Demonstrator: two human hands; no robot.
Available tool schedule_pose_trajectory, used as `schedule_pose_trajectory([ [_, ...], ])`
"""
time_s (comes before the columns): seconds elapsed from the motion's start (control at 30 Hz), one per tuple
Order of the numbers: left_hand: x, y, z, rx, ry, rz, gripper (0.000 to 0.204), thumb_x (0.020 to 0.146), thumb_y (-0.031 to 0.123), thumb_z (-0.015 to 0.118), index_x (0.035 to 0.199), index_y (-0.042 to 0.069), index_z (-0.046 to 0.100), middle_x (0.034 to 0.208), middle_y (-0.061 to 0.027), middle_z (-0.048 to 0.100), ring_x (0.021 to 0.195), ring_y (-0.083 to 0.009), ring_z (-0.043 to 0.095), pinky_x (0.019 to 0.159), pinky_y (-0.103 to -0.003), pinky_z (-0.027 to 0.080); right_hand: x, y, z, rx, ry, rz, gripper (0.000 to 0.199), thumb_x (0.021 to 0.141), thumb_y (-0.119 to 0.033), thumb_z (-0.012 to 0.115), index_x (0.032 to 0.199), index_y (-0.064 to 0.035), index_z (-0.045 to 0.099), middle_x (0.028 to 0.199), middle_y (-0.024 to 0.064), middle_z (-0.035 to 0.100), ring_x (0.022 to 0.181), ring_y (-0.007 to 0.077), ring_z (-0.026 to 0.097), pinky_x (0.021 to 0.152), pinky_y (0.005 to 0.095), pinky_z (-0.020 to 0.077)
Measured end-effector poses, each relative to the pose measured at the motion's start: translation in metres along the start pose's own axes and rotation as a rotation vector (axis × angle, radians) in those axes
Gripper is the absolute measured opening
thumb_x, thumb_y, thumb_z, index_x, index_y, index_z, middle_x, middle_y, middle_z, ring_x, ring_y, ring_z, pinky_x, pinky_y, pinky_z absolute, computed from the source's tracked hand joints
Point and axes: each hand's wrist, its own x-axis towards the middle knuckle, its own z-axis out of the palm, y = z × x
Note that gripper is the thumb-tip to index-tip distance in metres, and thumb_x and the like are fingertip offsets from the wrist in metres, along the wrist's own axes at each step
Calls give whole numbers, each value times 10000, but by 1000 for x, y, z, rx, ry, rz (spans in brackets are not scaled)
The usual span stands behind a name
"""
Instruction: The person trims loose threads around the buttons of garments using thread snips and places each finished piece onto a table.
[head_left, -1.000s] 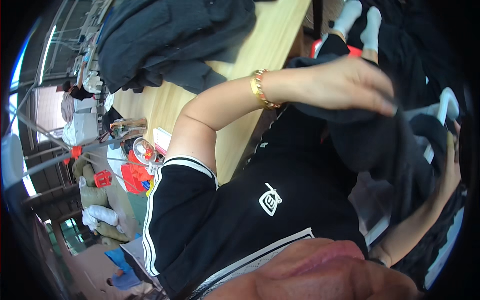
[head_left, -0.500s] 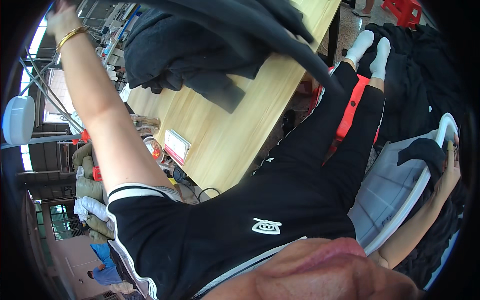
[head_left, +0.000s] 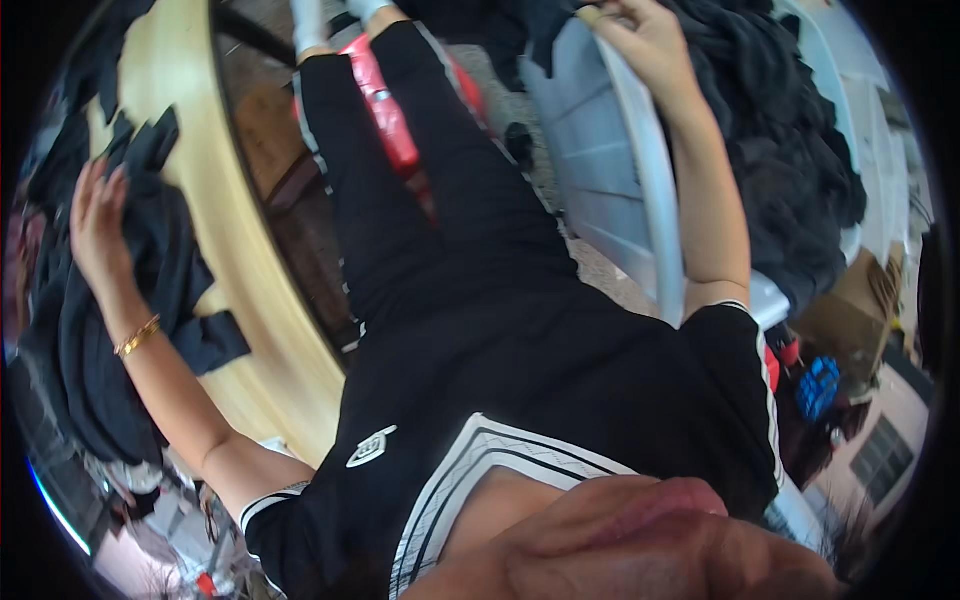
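Head view: left hand flat, fingers spread, pressing on dark garments heaped on the pale wooden surface, gripping nothing. Right hand closed around the rim of a grey plastic bin, beside another pile of dark clothes. Gold bracelet on the left wrist.

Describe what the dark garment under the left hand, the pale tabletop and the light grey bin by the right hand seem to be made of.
Dark garment: soft matt cloth, judging by its limp folds under the left hand. Pale tabletop: looks like light wood or wood-look laminate, smooth with faint grain. Light grey bin: probably moulded plastic, with a stiff ribbed wall and a rim that the right hand grips.
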Motion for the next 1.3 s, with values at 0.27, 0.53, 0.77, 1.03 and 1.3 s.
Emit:
schedule_pose_trajectory([
  [0.27,-51,-54,346,-125,-776,64,480,967,161,638,1410,7,534,1302,-124,640,1218,-240,601,1023,-318,470,-60,49,-74,-131,376,75,264,931,-42,673,1192,-6,688,931,-37,640,720,17,508,646,174,398],
  [0.53,-97,12,540,-1,-213,323,496,930,289,706,1309,-5,581,1140,-170,695,1101,-295,661,943,-336,509,-85,84,-115,418,723,380,240,920,-80,687,1152,-24,658,925,85,700,528,76,544,403,173,311],
  [0.77,-70,-3,465,-435,-880,-83,274,951,201,661,1133,-1,691,973,-3,696,876,-60,620,778,-212,472,-104,104,-144,582,901,348,265,914,-191,717,1127,-96,591,987,147,725,512,111,560,397,185,326],
  [1.03,-77,31,236,-659,-459,-289,432,928,79,624,1334,-54,556,1237,-148,657,1099,-210,656,958,-338,525,-98,85,-161,445,1157,182,357,904,-191,735,1160,-82,512,918,81,658,481,126,550,369,208,300],
  [1.3,-102,13,68,-517,149,-175,386,935,106,600,1283,-59,590,1246,-181,653,1116,-243,656,953,-374,543,-93,99,-198,329,1149,170,669,857,-214,775,1385,-28,409,1034,108,601,506,140,576,375,213,310],
])
